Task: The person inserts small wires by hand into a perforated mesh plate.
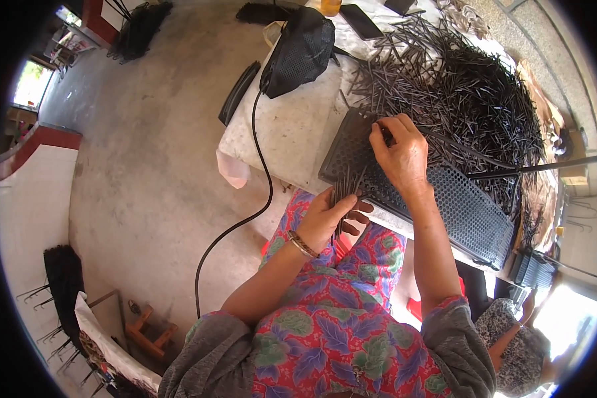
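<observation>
L hand (326, 215): fingers clamped on blk sticks (349, 188), nr tray's (471, 212) near edge, prob. kept handy.
R hand (402, 149): over tray, fingers bent, can't tell if gripping.
Stick pile (471, 93): beyond tray, prob. for reach.

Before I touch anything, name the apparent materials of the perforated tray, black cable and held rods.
Perforated tray: probably hard plastic, satin dark grey, with regular moulded-looking holes; coated metal possible.
Black cable: likely rubber or plastic sheathing, smooth, bending in soft curves.
Rods in the left hand: straight, dark, faintly shiny; plastic or metal, unclear.
</observation>
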Motion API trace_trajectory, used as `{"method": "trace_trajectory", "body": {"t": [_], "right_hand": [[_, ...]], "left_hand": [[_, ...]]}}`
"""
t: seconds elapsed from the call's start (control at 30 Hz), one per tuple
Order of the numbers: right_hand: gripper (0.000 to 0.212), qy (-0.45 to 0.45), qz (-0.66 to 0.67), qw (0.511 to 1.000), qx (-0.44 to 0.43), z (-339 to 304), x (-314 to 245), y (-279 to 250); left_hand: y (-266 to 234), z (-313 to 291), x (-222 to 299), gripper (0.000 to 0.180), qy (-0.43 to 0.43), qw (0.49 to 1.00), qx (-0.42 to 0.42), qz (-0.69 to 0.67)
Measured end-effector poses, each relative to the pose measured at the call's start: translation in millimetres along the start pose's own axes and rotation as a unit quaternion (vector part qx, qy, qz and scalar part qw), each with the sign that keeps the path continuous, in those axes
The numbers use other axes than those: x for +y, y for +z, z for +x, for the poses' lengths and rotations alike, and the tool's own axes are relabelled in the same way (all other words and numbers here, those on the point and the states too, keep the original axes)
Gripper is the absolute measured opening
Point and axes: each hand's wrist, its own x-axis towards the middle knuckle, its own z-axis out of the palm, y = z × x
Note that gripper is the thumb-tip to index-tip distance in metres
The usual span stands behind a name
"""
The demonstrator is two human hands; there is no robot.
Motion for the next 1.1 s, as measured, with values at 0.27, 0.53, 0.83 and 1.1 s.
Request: {"method": "trace_trajectory", "body": {"t": [0.27, 0.53, 0.83, 1.1], "right_hand": [[0.013, -0.034, -0.017, 0.999, -0.016, -3, 0, -12], [0.021, 0.16, 0.177, 0.952, -0.191, -30, -17, -37], [0.017, 0.207, 0.276, 0.939, -0.009, -16, -5, -42], [0.012, 0.062, 0.118, 0.99, 0.041, -3, 5, -26]], "left_hand": [[6, 1, -2, 0.024, 0.009, 1.0, 0.005, 0.027], [15, -6, 4, 0.024, 0.043, 0.999, 0.006, 0.016], [10, -2, 0, 0.024, -0.013, 0.998, 0.007, -0.06], [9, 0, 1, 0.027, -0.009, 1.0, 0.016, 0.015]]}}
